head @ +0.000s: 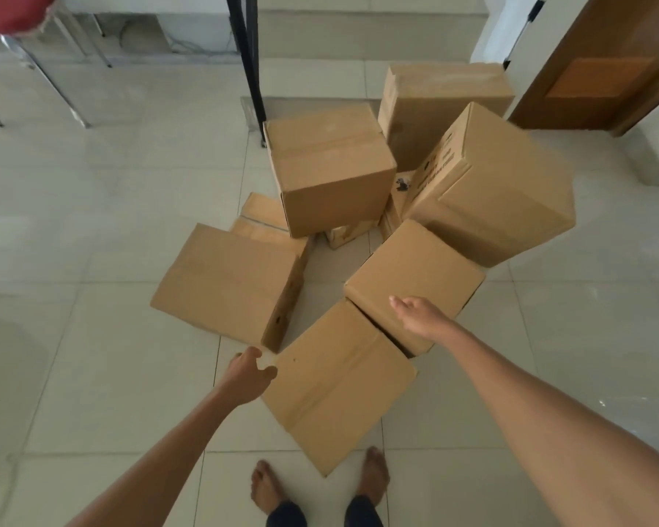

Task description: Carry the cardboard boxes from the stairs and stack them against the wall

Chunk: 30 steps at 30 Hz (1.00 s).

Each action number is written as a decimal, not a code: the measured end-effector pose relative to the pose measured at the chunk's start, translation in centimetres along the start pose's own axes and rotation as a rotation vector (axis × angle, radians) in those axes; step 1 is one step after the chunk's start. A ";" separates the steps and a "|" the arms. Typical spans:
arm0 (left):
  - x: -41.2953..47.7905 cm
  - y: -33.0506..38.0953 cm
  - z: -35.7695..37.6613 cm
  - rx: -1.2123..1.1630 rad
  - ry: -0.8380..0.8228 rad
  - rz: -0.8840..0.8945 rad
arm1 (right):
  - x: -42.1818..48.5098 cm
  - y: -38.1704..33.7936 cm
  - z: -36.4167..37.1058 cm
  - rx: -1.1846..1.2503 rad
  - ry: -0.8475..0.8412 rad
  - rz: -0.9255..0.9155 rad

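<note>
Several brown cardboard boxes lie in a loose heap on the tiled floor. The nearest box [339, 389] sits tilted just ahead of my bare feet. My left hand [249, 374] hovers at its left edge, fingers relaxed, holding nothing. My right hand [421, 317] reaches over its far right corner, open, above the seam with a second box [415, 275]. A flat box [229, 283] lies to the left. Further back stand a taped box [331, 173], a tilted printed box [499, 188] and a tall box [442, 104].
A black metal stair railing post [250, 62] rises behind the heap, with a step [358, 28] beyond it. Chrome chair legs [54, 81] with a red seat stand at the far left. A brown wooden door [609, 66] is at the far right.
</note>
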<state>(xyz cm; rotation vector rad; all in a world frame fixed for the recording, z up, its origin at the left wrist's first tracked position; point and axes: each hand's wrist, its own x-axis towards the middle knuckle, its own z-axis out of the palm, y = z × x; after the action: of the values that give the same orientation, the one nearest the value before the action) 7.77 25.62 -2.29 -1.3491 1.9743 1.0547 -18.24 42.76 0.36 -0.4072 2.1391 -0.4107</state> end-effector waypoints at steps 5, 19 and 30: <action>6.6 -3.4 5.8 -0.082 -0.022 -0.131 | 7.9 4.1 4.7 0.001 -0.057 0.022; 17.2 -11.4 23.2 -0.426 -0.020 -0.460 | 25.4 13.5 14.5 -0.086 -0.138 0.066; 17.9 -12.1 23.8 -0.816 0.008 -0.623 | 24.5 15.5 18.3 -0.004 -0.129 0.211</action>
<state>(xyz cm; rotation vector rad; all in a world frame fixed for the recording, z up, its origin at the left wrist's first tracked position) 12.25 33.55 -33.12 -2.1726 0.9670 1.5670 -18.60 43.44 -33.94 -0.2018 2.0321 -0.2531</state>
